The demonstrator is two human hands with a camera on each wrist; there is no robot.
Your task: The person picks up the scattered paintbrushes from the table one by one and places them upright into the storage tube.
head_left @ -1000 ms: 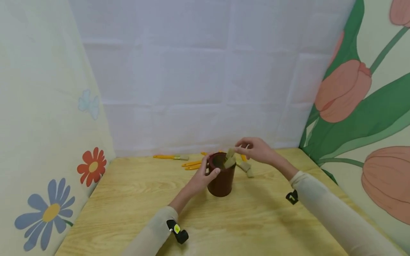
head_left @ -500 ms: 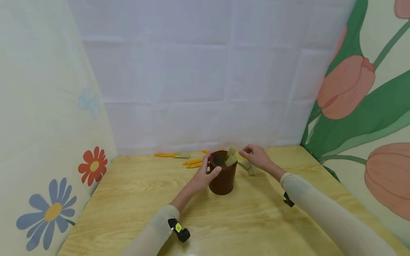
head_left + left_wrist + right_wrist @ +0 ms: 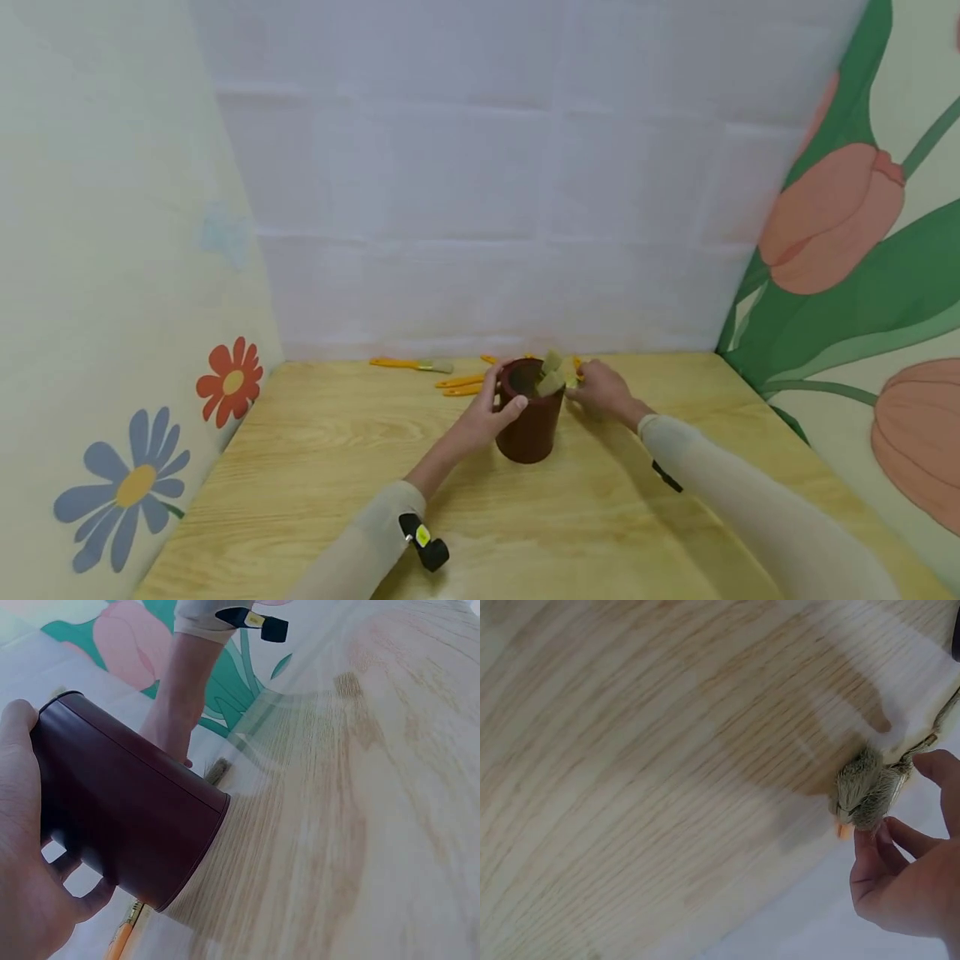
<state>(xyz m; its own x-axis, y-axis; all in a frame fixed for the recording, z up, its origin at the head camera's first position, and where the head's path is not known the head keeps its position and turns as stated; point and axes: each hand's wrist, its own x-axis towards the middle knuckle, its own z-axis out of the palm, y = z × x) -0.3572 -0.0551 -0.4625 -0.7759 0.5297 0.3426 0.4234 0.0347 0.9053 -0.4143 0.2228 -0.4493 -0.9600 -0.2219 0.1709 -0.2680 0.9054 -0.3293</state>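
Note:
My left hand (image 3: 480,414) holds a dark red cylindrical cup (image 3: 528,433) by its left side, fingers behind and thumb at the front near the rim. Pale paintbrush bristles (image 3: 551,377) stick up out of the cup's right side. To the right of the cup, my right hand (image 3: 606,392) is down at the loose paintbrushes on the table. Seen from the right wrist, its thumb and fingertips stand apart on either side of the brush bristles (image 3: 868,787), right at their edges. The cup's outer wall (image 3: 127,802) fills much of the left wrist view.
A paintbrush (image 3: 408,364) with an orange handle lies at the back left of the wooden table (image 3: 330,467). Several more orange handles (image 3: 461,383) lie left of and behind the cup. A white cloth wall (image 3: 480,183) rises along the table's back edge.
My right hand has come down from beside the bristles in the cup to the loose brushes on the table at its right. The left hand keeps its hold on the cup.

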